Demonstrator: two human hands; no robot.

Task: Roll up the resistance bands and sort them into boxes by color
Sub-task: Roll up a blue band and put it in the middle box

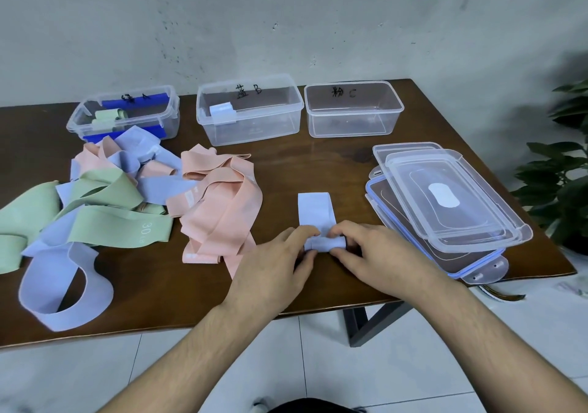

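- Blue band (316, 212): lies flat near the centre of the table, long axis running near to far; near end wound into a roll (324, 243), roll axis left to right
- Left hand (273, 267): fingers curled, pinching left end of roll
- Right hand (377, 255): fingers curled, pinching right end of roll
- Brown wooden table (318, 164): loose bands (127, 196) heaped left; three clear boxes (353, 110) along far edge; stacked lids (445, 209) right
- Surroundings: stained grey wall (286, 14) behind, white tiled floor (413, 365), plant (563, 170) at right
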